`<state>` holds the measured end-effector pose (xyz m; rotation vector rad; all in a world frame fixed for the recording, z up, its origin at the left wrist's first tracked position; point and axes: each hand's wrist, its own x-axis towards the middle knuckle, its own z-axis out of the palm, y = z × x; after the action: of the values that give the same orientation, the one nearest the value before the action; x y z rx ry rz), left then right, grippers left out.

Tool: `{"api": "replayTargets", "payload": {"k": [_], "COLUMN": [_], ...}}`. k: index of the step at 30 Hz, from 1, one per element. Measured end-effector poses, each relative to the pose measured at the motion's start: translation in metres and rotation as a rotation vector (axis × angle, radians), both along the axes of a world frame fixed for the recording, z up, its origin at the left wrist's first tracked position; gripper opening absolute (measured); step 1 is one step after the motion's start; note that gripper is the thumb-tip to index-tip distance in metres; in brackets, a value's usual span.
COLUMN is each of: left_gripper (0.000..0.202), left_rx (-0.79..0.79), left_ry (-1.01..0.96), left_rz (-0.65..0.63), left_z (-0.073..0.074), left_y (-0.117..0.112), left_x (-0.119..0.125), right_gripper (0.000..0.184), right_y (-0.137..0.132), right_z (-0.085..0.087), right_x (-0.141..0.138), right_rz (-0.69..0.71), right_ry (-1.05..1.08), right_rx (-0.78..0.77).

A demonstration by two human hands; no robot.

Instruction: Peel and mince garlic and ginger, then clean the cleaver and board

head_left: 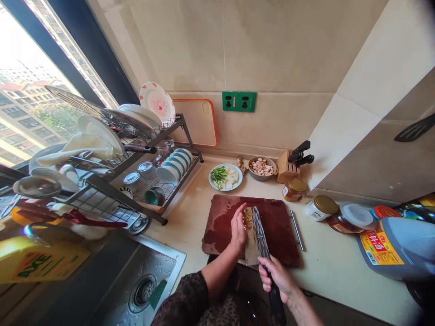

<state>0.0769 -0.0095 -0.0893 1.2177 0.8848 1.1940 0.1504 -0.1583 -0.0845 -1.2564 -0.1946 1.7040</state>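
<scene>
The right hand [277, 278] has its fingers closed around the black handle of a cleaver [254, 240]. The left hand [239, 228] has its fingers narrowly curled against minced food [248, 219] on the blade, above a dark red chopping board [283, 237].

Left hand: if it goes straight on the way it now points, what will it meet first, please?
The left hand points across the dark red cutting board; past its far edge, the first thing looks like the grey bowl of pale slices, though depth is unclear.
</scene>
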Motion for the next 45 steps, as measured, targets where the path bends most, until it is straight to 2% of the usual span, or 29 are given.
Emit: {"api": "replayTargets", "payload": {"k": [3, 5, 10, 13, 15, 18, 20, 22, 27, 29, 34, 38, 40, 42, 45], "left_gripper": [0.044, 0.044, 0.043, 0.036, 0.03, 0.023, 0.02, 0.016, 0.015, 0.01, 0.021, 0.014, 0.02, 0.025, 0.025], "left_rx": [-0.063, -0.064, -0.008, 0.072, 0.146, 0.224, 0.228, 0.227, 0.299, 0.336, 0.398, 0.426, 0.448, 0.494, 0.57], "left_ry": [-0.174, -0.183, -0.109, 0.081, 0.314, 0.584, 0.651, 0.689, 0.773, 0.789, 0.8, 0.763, 0.713, 0.632, 0.523], "left_rz": [-0.038, -0.046, 0.016, 0.059, 0.023, -0.034, -0.041, -0.028, -0.044, -0.082, -0.186, -0.255, -0.308, -0.427, -0.554], "left_z": [0.01, 0.016, 0.038, 0.045, 0.038, 0.016, 0.001, -0.007, -0.007, -0.006, -0.007, 0.009, 0.023, 0.039, 0.062], "left_y": [0.008, 0.013, 0.026, 0.039, 0.045, 0.045, 0.041, 0.037, 0.04, 0.044, 0.048, 0.037, 0.03, 0.025, 0.023], "left_x": [0.005, 0.008, -0.005, -0.028, -0.044, -0.064, -0.072, -0.077, -0.071, -0.062, -0.032, -0.016, -0.013, -0.013, -0.015], "right_gripper": [0.044, 0.044, 0.046, 0.05, 0.049, 0.049, 0.05, 0.05, 0.048, 0.047, 0.042, 0.04, 0.04, 0.041, 0.041], "right_y": [0.005, 0.009, 0.012, 0.005, -0.004, -0.019, -0.027, -0.033, -0.037, -0.035, -0.024, -0.013, -0.009, -0.007, -0.005], "right_z": [0.004, 0.005, 0.004, 0.001, -0.003, -0.011, -0.017, -0.02, -0.022, -0.021, -0.017, -0.015, -0.014, -0.013, -0.009], "right_x": [0.005, 0.006, 0.014, 0.027, 0.038, 0.052, 0.057, 0.061, 0.062, 0.06, 0.045, 0.029, 0.024, 0.02, 0.02], "right_rz": [0.002, 0.001, -0.038, -0.109, -0.125, -0.112, -0.125, -0.148, -0.162, -0.15, -0.052, -0.025, -0.039, -0.045, -0.045], "right_ry": [0.062, 0.089, 0.073, -0.045, -0.156, -0.3, -0.357, -0.39, -0.445, -0.467, -0.535, -0.426, -0.346, -0.289, -0.242], "right_rx": [0.019, 0.024, 0.013, -0.003, -0.007, -0.032, -0.064, -0.086, -0.1, -0.099, -0.083, -0.056, -0.047, -0.041, -0.027]}}
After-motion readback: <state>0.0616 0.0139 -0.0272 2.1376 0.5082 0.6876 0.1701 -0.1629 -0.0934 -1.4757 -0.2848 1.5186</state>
